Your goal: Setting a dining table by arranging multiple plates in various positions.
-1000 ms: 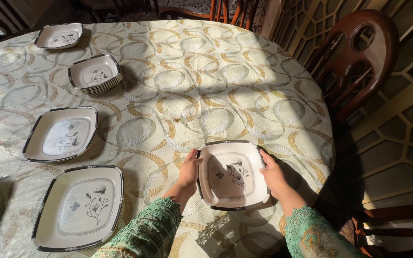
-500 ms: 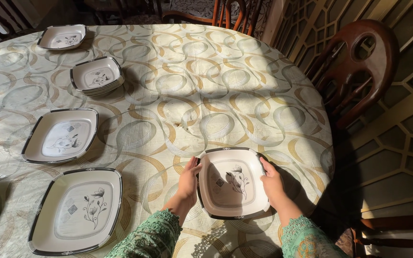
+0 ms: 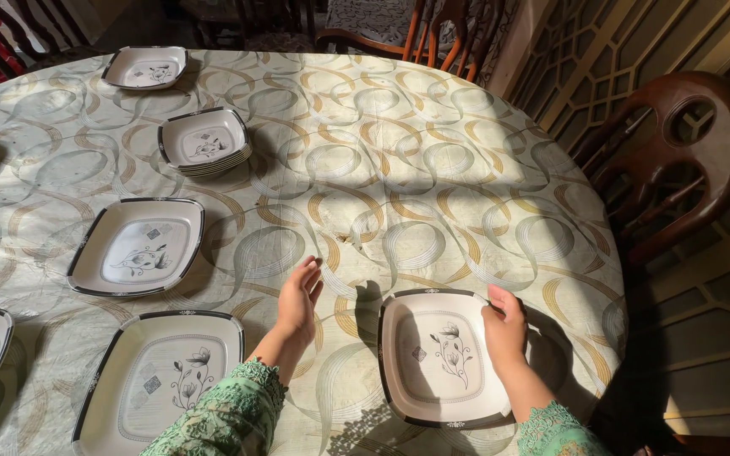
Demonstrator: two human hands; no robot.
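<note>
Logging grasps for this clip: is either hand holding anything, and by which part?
The right hand grips the plate by its right rim; the left hand holds nothing.

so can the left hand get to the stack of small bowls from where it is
Probably yes. The left hand hovers open over bare tablecloth, and nothing stands between it and the stack of bowls farther up the table. The flat plate lies off to the side, so the way looks free, with a long stretch forward.

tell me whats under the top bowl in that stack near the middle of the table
Under the top bowl sit more matching bowls; only their stacked rims show at the front. Their insides are covered, and so is the tablecloth directly beneath the stack.
</note>
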